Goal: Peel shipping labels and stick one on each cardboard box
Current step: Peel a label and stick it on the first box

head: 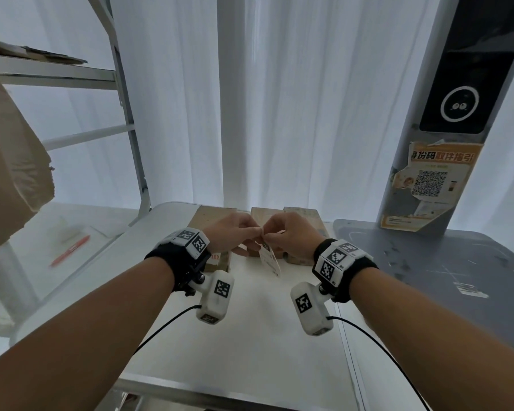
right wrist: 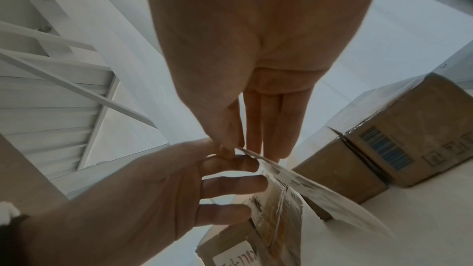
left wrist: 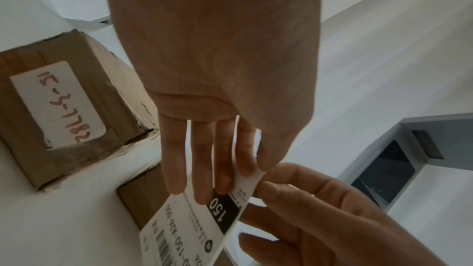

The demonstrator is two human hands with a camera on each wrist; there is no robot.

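Label [left wrist: 204,215] pinched by both hands — "150" legible only left-wrist view.

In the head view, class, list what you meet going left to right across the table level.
Orange pen → left hand → shipping label pinched by both hands → right hand → grey stand base with its stickered post.

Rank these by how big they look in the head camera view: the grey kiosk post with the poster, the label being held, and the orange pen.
1. Grey kiosk post, by far the largest.
2. Shipping label, hanging from both hands.
3. Orange pen, thinner, though about as long as the label.

This is apparent size only; each sits at a different distance from the camera.
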